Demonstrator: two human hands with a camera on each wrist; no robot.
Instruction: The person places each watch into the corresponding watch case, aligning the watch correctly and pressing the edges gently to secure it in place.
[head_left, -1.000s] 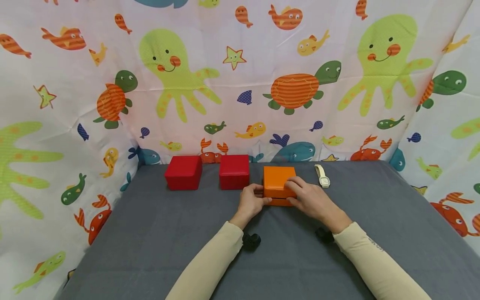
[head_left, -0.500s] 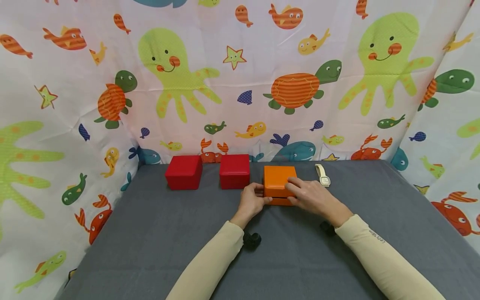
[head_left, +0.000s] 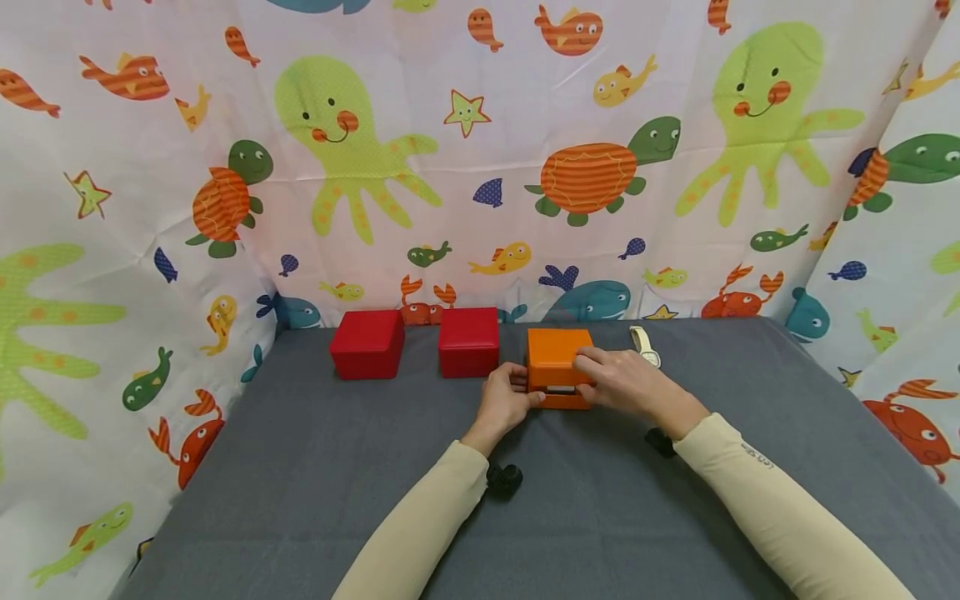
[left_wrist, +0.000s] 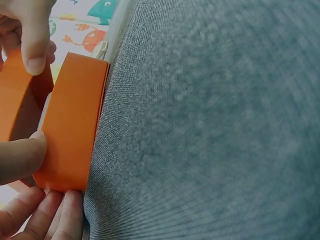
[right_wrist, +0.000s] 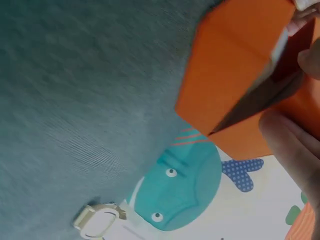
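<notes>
An orange box (head_left: 558,402) stands on the grey cloth, its hinged lid raised a little at the front. Inside the gap a pale strip shows, but most of the inside is hidden. My left hand (head_left: 501,400) holds the base at its left side, with the thumb on the front edge and the fingers along the side (left_wrist: 60,215). My right hand (head_left: 626,382) grips the lid at its right front. From the right wrist view, the wedge-shaped gap between lid and base (right_wrist: 225,65) is plain. A cream wristwatch (head_left: 643,343) lies to the right of the box.
Two red boxes, one further left (head_left: 367,346) and one nearer (head_left: 468,343), stand closed left of the orange box. Behind the table hangs a white curtain (head_left: 420,92) printed with sea animals. Grey cloth (head_left: 300,500) covers the table.
The orange box's lid has tilted up from nearly closed, widening the front gap. My right hand has risen slightly with it. My left hand has stayed on the base.
</notes>
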